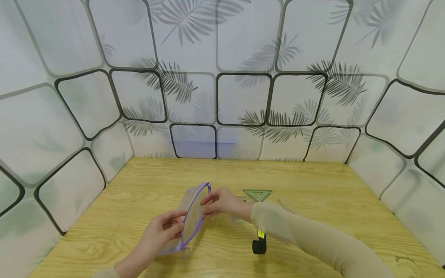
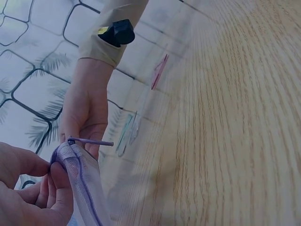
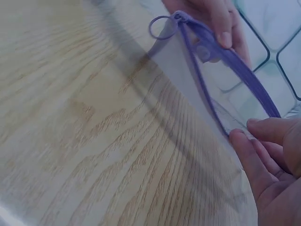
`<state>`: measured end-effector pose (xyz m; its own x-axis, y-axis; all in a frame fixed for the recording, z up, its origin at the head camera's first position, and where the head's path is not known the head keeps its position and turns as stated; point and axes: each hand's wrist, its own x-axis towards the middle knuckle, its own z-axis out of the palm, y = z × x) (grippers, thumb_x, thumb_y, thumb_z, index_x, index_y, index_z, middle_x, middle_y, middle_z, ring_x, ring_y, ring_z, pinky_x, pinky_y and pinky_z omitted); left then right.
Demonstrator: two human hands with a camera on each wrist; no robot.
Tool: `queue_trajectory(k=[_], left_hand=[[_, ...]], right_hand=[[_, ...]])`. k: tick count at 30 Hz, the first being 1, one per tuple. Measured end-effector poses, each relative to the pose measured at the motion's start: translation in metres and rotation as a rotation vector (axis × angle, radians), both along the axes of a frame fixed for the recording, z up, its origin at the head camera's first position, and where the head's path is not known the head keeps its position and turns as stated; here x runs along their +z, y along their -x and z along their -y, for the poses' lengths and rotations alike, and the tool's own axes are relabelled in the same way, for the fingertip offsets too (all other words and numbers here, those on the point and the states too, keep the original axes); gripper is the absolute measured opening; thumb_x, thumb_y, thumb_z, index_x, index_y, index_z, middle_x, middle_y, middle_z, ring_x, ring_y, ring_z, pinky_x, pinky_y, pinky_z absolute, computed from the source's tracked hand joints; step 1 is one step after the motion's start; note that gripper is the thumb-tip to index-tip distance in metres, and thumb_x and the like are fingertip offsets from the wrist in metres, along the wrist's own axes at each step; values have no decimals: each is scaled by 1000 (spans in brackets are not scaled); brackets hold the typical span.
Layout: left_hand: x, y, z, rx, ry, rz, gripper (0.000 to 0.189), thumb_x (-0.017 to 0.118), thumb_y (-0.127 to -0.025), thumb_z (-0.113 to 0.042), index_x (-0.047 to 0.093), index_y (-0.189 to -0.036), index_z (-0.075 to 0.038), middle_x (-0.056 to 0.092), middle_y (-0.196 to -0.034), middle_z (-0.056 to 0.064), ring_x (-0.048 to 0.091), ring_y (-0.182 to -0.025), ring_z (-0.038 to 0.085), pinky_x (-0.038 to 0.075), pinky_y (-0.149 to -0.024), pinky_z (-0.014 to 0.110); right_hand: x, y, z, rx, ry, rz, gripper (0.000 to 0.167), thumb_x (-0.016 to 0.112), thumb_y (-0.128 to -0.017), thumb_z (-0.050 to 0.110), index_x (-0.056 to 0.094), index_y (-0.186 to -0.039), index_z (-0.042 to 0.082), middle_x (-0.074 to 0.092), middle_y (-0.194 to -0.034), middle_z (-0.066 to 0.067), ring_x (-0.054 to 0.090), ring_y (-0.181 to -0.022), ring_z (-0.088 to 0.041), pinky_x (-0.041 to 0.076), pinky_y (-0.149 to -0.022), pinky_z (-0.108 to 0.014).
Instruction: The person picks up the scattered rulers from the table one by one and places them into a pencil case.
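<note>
A translucent zip pouch (image 1: 191,223) with purple edging is held up over the table, its mouth spread apart. On the near side my left hand (image 1: 158,233) pinches the zipped edge between thumb and fingers. Opposite it, my right hand (image 1: 222,202) pinches the other edge of the mouth, as the right wrist view also shows with its fingertips (image 3: 240,136). A purple ring pull (image 3: 178,18) hangs at the end of the zip. I make out nothing solid inside the pouch.
Beyond my right forearm lie a green set square (image 1: 258,194), a clear protractor (image 1: 244,198) and a clear ruler (image 1: 284,204), partly covered by the arm. A pink flat piece (image 2: 160,73) lies farther along the wooden table (image 1: 313,177). Patterned cloth walls (image 1: 243,96) enclose the table.
</note>
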<state>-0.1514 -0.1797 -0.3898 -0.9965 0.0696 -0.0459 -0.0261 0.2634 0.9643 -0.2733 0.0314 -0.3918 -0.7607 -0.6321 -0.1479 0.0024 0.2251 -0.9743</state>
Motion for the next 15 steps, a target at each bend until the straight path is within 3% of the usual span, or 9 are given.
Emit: queue_trajectory(k=[4,8,15], left_hand=[[0,0,0,10,-9,9,44,62,-94,-6,54,-135,7,59,-102,7,62,-85,10,60,-78,23],[0,0,0,15,-15,13,44,62,-94,-6,54,-135,7,58,-102,7,62,-86,10,60,-78,23],[1,0,-1,6,-19,15,45,61,-94,-5,53,-135,9,58,-100,7,62,-85,10,60,-77,22]], right_hand=[[0,-1,-2,4,-27,-78,34,71,-87,3,63,-118,-8,63,-91,-6,69,-75,-17,63,-76,-38],[-1,0,-5,2,-59,-149,38,74,-85,6,63,-120,-6,63,-94,-4,68,-78,-22,63,-72,-36],[-6,3,-12,0,-93,-221,37,75,-85,7,65,-120,-1,65,-101,-10,63,-75,-9,61,-70,-35]])
